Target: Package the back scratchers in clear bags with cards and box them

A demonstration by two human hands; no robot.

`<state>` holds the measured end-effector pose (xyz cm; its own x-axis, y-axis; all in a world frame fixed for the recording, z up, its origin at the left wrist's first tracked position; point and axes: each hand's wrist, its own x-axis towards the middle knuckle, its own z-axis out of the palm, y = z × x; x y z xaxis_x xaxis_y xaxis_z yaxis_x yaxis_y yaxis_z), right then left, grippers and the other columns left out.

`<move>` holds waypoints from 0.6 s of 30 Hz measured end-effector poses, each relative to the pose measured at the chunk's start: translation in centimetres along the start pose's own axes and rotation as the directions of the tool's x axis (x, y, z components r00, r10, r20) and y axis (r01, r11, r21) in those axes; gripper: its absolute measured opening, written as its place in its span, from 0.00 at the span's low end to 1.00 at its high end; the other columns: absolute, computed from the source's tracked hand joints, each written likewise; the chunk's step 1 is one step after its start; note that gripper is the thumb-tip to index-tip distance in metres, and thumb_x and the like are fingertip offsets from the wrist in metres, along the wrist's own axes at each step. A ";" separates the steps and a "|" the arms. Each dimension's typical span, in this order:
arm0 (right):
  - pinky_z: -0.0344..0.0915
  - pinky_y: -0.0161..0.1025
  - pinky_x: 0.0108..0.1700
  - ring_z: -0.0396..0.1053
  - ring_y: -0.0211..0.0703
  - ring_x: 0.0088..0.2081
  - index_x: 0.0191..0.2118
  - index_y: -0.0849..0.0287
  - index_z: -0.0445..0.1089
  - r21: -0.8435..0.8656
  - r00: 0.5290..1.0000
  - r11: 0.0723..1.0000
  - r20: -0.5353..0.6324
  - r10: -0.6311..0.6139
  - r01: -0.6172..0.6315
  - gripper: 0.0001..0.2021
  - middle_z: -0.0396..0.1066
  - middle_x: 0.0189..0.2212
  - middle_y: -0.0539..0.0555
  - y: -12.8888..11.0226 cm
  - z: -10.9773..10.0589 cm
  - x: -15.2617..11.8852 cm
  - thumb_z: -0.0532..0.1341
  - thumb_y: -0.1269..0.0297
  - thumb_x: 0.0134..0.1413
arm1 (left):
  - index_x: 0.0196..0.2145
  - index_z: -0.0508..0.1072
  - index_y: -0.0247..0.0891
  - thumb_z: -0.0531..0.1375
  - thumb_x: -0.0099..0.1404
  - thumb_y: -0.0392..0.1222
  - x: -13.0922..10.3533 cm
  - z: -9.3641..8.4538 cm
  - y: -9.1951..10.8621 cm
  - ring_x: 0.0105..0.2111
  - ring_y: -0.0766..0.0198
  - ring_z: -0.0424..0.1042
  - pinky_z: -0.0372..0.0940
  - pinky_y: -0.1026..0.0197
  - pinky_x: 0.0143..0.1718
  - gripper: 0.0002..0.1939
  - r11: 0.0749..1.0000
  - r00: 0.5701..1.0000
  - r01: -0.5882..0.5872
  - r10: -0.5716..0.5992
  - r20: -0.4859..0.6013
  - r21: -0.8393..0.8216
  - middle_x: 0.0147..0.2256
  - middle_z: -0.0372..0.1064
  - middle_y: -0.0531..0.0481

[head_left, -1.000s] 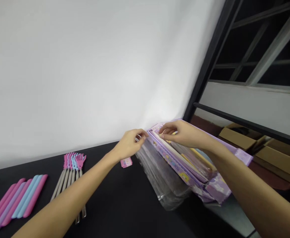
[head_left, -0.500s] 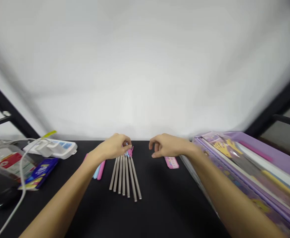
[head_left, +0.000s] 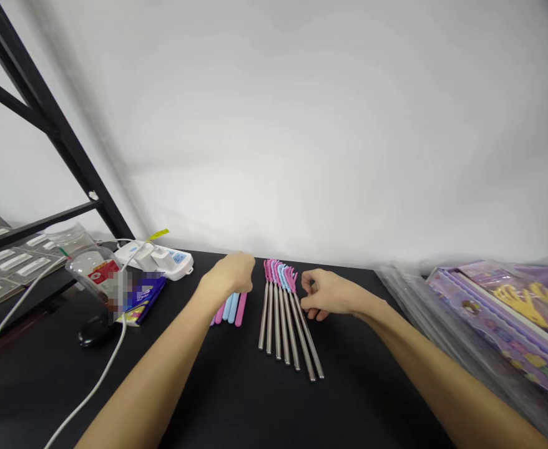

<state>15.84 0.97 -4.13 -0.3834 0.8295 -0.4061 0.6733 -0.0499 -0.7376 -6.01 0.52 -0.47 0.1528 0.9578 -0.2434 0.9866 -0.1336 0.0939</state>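
On the black table [head_left: 246, 399], metal scratchers [head_left: 284, 318] fan out between left hand [head_left: 231, 273] and right hand [head_left: 323, 293].
Left fingers, over coloured tubes [head_left: 241, 310]: grip cannot be told. Right fingers: loosely curled, thumb parted, just beside the scratchers.

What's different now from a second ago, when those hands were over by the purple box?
The left hand and right hand moved left, away from the purple box and plastic bags. The left is now at the coloured handles, its grip hidden; the right is beside the metal rods. Rods and handles still lie side by side.
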 end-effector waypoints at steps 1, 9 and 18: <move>0.73 0.33 0.26 0.77 0.43 0.29 0.28 0.56 0.53 0.005 1.000 1.000 -0.002 -0.013 0.013 0.15 0.69 0.21 0.47 -0.2 0.1 -0.1 0.63 0.74 0.42 | 0.29 0.76 0.35 0.63 0.47 0.31 -0.1 0.1 0.4 0.34 0.51 0.76 0.67 0.58 0.31 0.08 1.000 1.000 0.002 -0.002 -0.013 0.003 0.35 0.76 0.38; 0.71 0.33 0.22 0.73 0.41 0.22 0.31 0.55 0.55 -0.047 0.999 0.999 -0.037 -0.001 -0.001 0.17 0.68 0.14 0.45 -0.3 1.0 0.0 0.64 0.76 0.36 | 0.34 0.76 0.32 0.62 0.46 0.30 -0.2 0.6 2.3 0.34 0.45 0.75 0.66 0.55 0.30 0.15 0.999 0.998 -0.023 0.020 -0.063 -0.047 0.35 0.75 0.33; 0.69 0.29 0.32 0.68 0.32 0.25 0.38 0.64 0.71 0.418 0.958 0.862 -0.138 -0.251 0.286 0.10 0.70 0.23 0.48 -0.6 -5.3 -4.2 0.65 0.71 0.46 | 0.50 0.73 0.36 0.58 0.63 0.51 -2.7 -2.1 3.3 0.36 0.59 0.75 0.66 0.62 0.37 0.21 0.686 0.869 -0.460 0.478 -0.127 -0.564 0.36 0.75 0.46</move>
<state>20.37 0.45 0.89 -0.4491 0.8841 -0.1294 0.2065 -0.0382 -0.9777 -3.27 -1.95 2.48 0.5972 0.8008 -0.0442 0.5739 -0.3882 0.7211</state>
